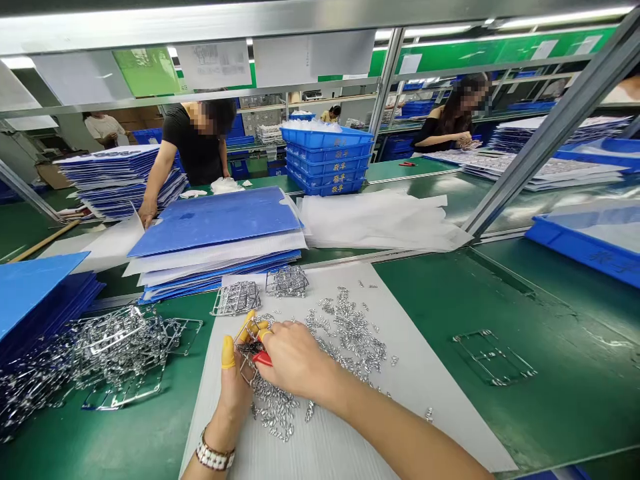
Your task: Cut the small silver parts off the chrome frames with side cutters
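one metal frame is above one white sheet, held in the left hand; the right hand grips one pair of red pliers against it. around are small metal pieces, too many for counting, then two frame piles.

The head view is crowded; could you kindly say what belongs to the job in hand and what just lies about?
Likely the job's: red-handled tool, held metal frame, small metal pieces, white sheet, metal-frame pile.
Apparently just lying about: blue crates, translucent sheets, nearest blue tray.
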The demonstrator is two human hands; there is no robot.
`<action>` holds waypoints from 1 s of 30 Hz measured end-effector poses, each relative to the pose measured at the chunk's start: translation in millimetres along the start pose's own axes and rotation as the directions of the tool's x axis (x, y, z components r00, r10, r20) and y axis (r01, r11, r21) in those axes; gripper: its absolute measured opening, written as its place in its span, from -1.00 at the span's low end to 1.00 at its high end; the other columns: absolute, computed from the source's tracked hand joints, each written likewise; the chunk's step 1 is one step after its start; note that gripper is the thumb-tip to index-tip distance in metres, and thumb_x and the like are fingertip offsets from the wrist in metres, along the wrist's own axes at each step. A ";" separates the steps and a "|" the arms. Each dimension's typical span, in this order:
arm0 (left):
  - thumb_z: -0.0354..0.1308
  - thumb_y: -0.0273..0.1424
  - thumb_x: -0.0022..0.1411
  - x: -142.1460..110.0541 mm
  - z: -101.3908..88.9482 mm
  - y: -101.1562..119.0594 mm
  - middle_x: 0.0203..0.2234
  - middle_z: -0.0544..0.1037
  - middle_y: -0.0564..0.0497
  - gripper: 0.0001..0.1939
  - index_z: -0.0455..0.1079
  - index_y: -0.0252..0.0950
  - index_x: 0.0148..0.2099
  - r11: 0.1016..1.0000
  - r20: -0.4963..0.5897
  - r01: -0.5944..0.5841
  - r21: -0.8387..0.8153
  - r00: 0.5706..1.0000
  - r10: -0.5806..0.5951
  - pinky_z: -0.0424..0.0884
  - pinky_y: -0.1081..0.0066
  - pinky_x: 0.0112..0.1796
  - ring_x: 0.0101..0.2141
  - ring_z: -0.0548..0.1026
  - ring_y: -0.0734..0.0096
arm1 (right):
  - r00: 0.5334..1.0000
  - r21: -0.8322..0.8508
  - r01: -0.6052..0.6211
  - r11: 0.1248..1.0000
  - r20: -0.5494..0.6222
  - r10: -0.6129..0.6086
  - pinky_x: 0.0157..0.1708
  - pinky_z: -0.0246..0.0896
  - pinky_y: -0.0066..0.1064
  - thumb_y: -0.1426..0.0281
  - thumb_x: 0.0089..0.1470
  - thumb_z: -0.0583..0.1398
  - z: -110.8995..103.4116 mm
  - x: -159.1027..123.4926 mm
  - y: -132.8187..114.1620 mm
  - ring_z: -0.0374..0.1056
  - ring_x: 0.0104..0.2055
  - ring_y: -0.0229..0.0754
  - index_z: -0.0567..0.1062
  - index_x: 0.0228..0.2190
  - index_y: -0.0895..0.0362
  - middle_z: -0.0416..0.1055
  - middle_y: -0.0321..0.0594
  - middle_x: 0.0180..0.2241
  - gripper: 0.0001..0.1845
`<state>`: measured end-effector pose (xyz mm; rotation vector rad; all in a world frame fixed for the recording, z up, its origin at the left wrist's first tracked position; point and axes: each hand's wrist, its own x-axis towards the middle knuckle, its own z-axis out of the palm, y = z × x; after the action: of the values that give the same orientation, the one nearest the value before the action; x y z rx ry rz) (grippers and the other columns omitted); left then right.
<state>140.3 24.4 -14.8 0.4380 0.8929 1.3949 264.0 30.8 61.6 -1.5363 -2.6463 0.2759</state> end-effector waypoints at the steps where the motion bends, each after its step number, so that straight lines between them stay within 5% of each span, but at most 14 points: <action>1: 0.07 0.06 0.15 0.6 -0.7 -0.2 -0.12 0.59 -0.18 -0.40 0.50 -0.32 -0.01 1.000 0.002 -0.010 0.006 1.000 0.010 0.21 0.09 0.12 0.08 0.40 -0.03 | 1.000 -0.002 0.001 1.000 -0.004 -0.001 -0.27 0.31 -0.25 0.24 0.11 0.12 -0.1 0.2 -0.9 0.43 -0.25 -0.02 0.51 -0.28 0.22 0.50 -0.01 -0.28 -0.69; 13: 0.03 0.10 0.15 2.3 -9.1 -1.0 -0.04 0.54 -0.14 -0.30 0.37 -0.26 0.16 0.996 -0.022 -0.011 0.084 1.000 0.013 0.26 0.14 0.07 0.07 0.40 0.02 | 1.000 0.047 0.031 0.998 -0.006 -0.031 -0.43 0.26 -0.30 0.30 0.06 0.15 0.4 2.6 0.7 0.44 -0.35 -0.05 0.53 -0.34 0.21 0.52 -0.10 -0.37 -0.75; 20: -0.17 0.02 0.29 0.9 -0.8 16.0 -0.22 0.59 -0.17 -0.33 0.35 -0.35 0.17 0.973 0.153 0.169 -0.156 0.978 -0.145 0.44 0.25 -0.24 -0.34 0.53 0.25 | 0.991 0.041 -0.063 0.997 -0.112 0.067 -0.25 0.27 -0.21 0.24 0.08 0.13 3.1 -3.7 14.9 0.40 -0.23 0.00 0.51 -0.22 0.22 0.49 -0.03 -0.28 -0.66; 24: -0.19 0.01 0.30 2.2 -2.7 16.4 -0.21 0.58 -0.21 -0.33 0.32 -0.35 0.20 0.945 0.241 0.239 -0.221 0.953 -0.185 0.43 0.25 -0.24 -0.28 0.53 0.21 | 0.991 0.015 -0.109 0.994 -0.081 0.109 -0.22 0.26 -0.20 0.27 0.08 0.12 4.7 -0.4 20.1 0.39 -0.20 0.01 0.51 -0.24 0.20 0.48 -0.03 -0.26 -0.70; 30: -0.16 0.02 0.29 1.6 -4.9 11.3 -0.20 0.58 -0.16 -0.34 0.30 -0.30 0.21 0.957 0.232 0.216 -0.195 0.958 -0.169 0.41 0.23 -0.16 -0.23 0.52 0.19 | 0.992 -0.011 -0.112 0.994 -0.066 0.111 -0.26 0.26 -0.24 0.27 0.10 0.11 7.5 3.4 18.2 0.40 -0.24 -0.01 0.51 -0.26 0.19 0.49 -0.02 -0.25 -0.71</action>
<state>129.2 26.7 -9.9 0.3154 0.5833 1.2230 276.8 41.6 50.7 -1.6705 -2.5235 0.2089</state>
